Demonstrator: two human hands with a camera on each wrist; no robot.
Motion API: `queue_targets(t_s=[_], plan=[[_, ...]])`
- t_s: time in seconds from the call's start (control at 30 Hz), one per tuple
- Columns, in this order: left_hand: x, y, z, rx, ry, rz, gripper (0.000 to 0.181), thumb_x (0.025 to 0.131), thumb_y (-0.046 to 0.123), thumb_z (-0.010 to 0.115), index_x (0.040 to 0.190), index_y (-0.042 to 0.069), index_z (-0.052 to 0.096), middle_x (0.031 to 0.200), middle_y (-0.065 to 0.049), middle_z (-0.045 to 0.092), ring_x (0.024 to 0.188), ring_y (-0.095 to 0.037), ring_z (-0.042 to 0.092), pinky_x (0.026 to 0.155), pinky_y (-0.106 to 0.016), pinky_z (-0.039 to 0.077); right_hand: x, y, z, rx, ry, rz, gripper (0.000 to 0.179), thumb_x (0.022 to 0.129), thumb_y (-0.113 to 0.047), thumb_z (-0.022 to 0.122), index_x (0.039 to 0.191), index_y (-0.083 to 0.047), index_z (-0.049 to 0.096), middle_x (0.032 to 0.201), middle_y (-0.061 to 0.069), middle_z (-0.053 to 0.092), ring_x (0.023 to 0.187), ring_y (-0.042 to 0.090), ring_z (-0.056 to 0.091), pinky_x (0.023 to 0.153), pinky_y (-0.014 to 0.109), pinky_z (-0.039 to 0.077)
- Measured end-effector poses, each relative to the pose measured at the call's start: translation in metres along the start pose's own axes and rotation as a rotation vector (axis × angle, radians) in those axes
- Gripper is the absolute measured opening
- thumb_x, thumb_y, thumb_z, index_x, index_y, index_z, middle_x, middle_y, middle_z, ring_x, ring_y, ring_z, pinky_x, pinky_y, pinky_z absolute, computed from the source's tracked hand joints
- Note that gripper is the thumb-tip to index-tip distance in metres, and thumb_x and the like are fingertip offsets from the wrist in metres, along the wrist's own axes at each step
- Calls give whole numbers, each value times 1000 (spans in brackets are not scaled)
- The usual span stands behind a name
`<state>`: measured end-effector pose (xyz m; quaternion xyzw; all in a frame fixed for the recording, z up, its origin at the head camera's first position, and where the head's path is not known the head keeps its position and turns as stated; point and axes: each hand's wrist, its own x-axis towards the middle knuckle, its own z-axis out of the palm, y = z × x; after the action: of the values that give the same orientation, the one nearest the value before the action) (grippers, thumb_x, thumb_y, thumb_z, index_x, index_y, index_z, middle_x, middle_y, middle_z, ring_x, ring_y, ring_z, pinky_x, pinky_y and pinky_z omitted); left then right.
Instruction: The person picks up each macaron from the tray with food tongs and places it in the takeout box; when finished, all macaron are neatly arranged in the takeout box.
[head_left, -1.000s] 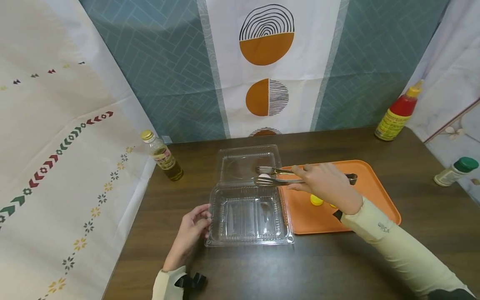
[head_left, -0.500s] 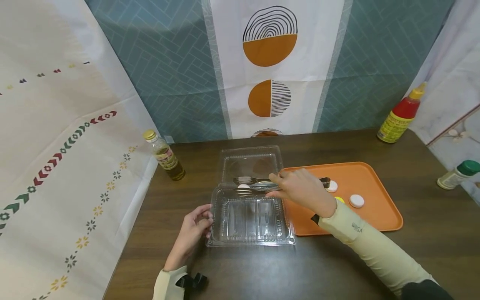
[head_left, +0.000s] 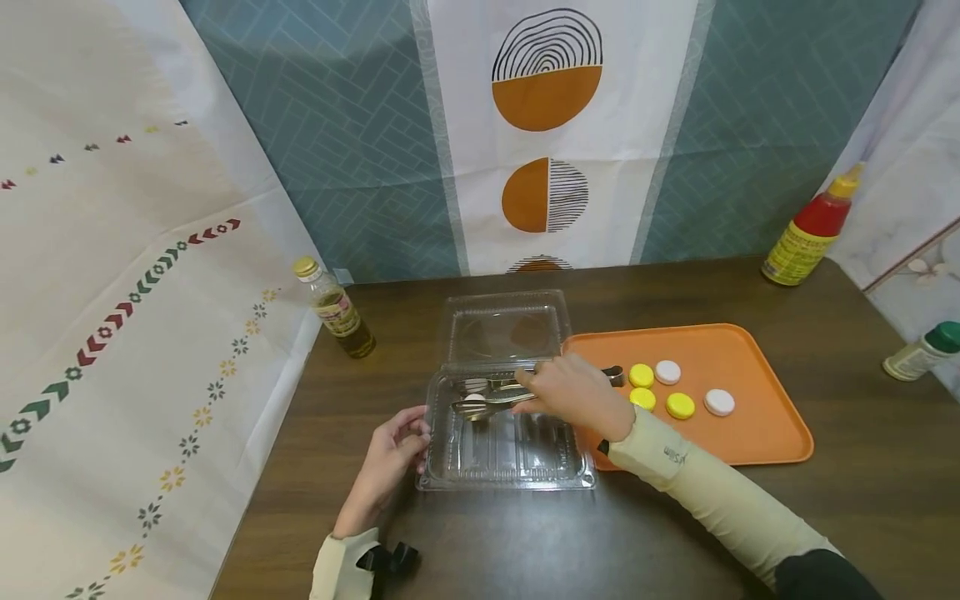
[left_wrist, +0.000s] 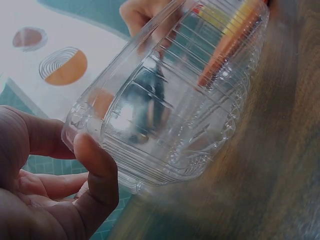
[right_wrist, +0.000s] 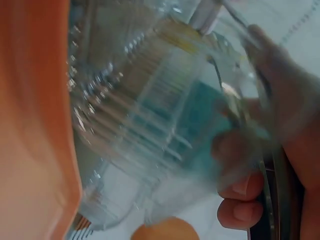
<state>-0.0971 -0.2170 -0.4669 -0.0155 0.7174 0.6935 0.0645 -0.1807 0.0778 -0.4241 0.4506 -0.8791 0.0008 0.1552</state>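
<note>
The right hand (head_left: 570, 396) grasps silver metal fork-tipped tongs (head_left: 472, 409) with curled fingers. Between the tips sits a small white round disc (head_left: 475, 397), over the left part of the clear plastic hinged container (head_left: 510, 484); contact with its floor cannot be told. The tongs' long axis runs roughly left to right, placing the disc leftward of the right fingers. The left hand (head_left: 393, 454) pinches the container's left rim.

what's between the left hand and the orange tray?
The clear container, plus tongs in the right hand with a white disc at their tips, over or inside it; head view. The left hand grips its rim.
</note>
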Motion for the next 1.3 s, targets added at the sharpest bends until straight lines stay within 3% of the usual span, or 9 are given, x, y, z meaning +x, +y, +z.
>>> queue_targets(t_s=[0.13,0.43,0.83,1.2,1.3], plan=[[-1,-1,0,1,4,-3,44,90,-18,52,135,-16,49,94,-13,54,61,-13,52,47,-21,46,3,-4,8,45,-21,4,49,86,-57,71,103,-11,75,52,-6,42,42,6,32,39,20,17],[-1,0,0,-1,0,3,45,90,-16,53,135,-16,49,96,-16,54,62,-13,51,48,-21,46,7,-7,13,69,-20,17,44,84,-54,75,92,-11,72,51,-8,36,42,5,31,40,20,16],[-1,-1,0,9,1,4,44,91,-16,53,135,-15,49,96,-17,54,62,-13,51,48,-21,46,3,-6,12,59,-47,44,57,86,-59,71,111,-7,74,60,0,55,45,9,39,38,21,26],[-1,0,1,11,7,1,44,91,-17,51,135,-15,49,95,-14,53,62,-13,52,48,-21,46,-14,-1,-7,39,-97,148,58,89,-60,67,115,-9,72,58,-1,47,41,10,27,40,22,16],[-1,0,2,8,8,1,44,90,-18,51,135,-16,49,95,-15,53,62,-13,51,48,-21,46,-22,2,-11,46,-87,172,61,90,-62,65,118,-8,71,64,2,53,40,9,24,40,22,15]])
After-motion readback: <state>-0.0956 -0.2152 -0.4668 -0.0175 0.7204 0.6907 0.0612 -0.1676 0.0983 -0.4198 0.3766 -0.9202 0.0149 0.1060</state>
